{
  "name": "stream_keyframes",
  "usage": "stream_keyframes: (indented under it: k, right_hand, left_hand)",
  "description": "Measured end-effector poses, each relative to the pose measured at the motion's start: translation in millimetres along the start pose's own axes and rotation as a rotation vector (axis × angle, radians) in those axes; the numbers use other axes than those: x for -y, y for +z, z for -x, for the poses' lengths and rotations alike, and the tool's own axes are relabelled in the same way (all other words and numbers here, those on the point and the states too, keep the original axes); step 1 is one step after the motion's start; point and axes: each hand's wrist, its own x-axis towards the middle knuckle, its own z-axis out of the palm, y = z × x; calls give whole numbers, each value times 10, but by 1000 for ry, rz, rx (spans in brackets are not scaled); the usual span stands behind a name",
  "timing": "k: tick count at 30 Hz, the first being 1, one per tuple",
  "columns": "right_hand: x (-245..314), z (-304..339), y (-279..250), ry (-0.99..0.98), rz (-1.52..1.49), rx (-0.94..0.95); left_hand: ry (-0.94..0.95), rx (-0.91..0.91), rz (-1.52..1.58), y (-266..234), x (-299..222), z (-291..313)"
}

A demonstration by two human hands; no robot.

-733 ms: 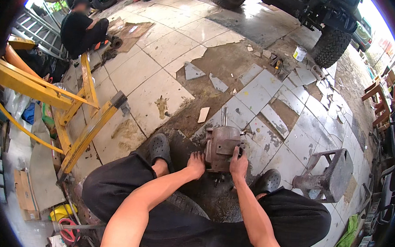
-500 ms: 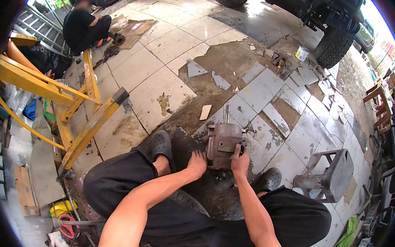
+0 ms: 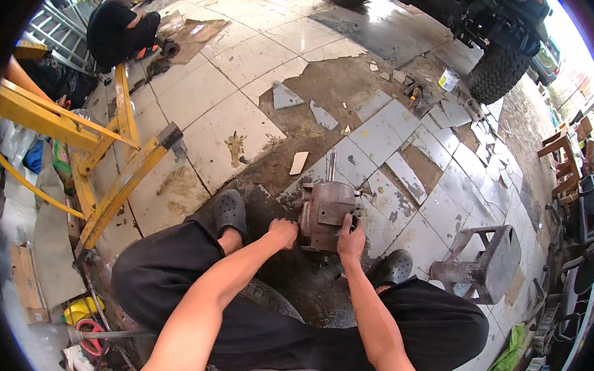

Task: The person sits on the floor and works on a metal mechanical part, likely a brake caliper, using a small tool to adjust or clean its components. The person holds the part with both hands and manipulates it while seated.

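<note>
A brown, grimy metal gearbox (image 3: 326,213) stands on the dirty floor between my feet, its thin shaft (image 3: 331,166) pointing away from me. My right hand (image 3: 351,242) grips its right side, with a finger laid along the edge of the housing. At its left side is my left hand (image 3: 283,233), fingers curled and their tips hidden from view. Whether those fingers hold a part of the housing cannot be seen.
A yellow steel hoist frame (image 3: 123,192) rises at left. A grey plastic stool (image 3: 479,265) stands at right. Broken tiles (image 3: 406,176) lie beyond the gearbox. A person in black (image 3: 113,28) squats at far left. A vehicle's tyre (image 3: 497,74) shows at far right.
My left hand's fingers have curled in from a more spread pose against the gearbox. My right hand stays on its right side. The whole view has shifted slightly.
</note>
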Motion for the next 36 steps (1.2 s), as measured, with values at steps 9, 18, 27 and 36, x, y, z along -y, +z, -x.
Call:
stream_keyframes:
  k: [9,18,27,36]
  right_hand:
    - [-35,18,62,-1,-2,20]
    - [-98,-39,140,10,38,-44]
    - [-25,-29,108,-1,46,-20]
    - [-114,-63,52,33,-3,20]
  left_hand:
    - [-56,36,87,-2,-54,-30]
    - [-53,296,153,-236,-14,-131]
    - [-27,154,159,136,169,-232]
    - [9,18,27,105,-49,28]
